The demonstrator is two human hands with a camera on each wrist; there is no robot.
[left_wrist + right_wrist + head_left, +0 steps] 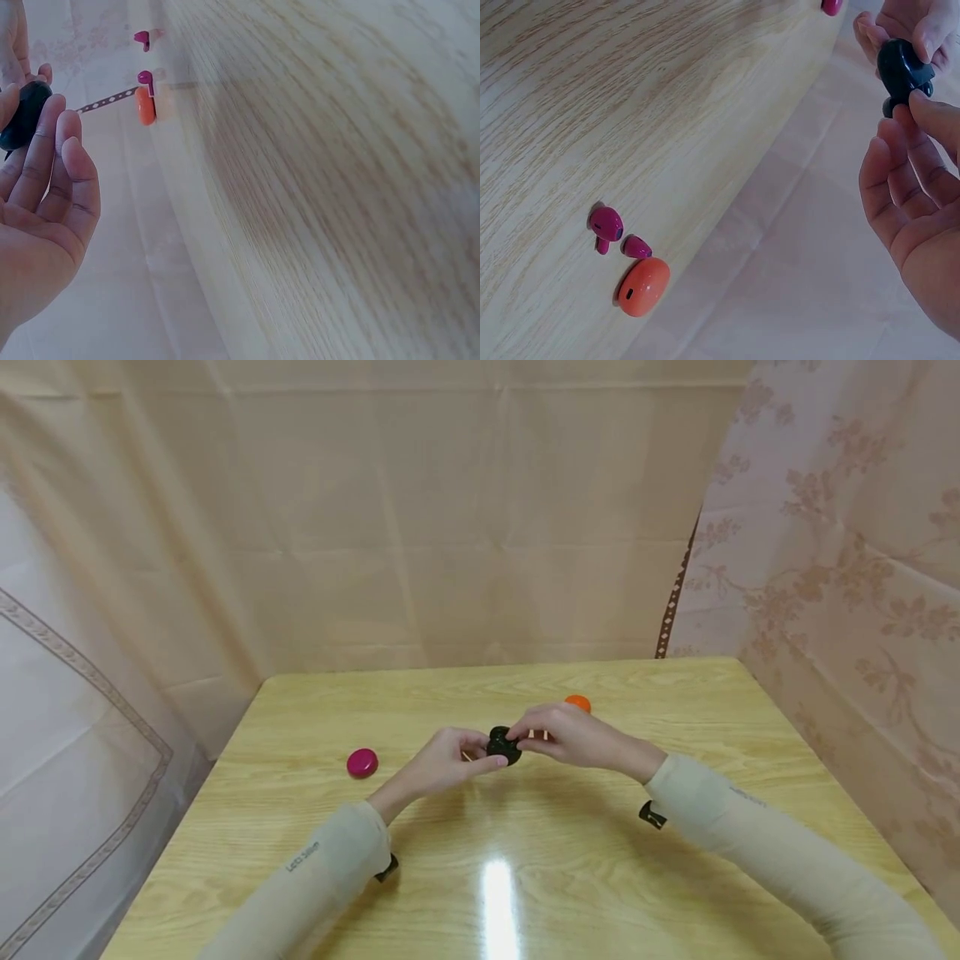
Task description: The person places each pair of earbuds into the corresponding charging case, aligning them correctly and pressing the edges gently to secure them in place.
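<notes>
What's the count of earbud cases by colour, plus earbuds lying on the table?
Black case: 1
Magenta case: 1
Orange case: 1
Magenta earbuds: 2
Total: 5

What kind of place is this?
Probably a curtained-off tabletop recording corner: a wood-grain table backed by hung beige cloth, with floral cloth along the right side.
</notes>
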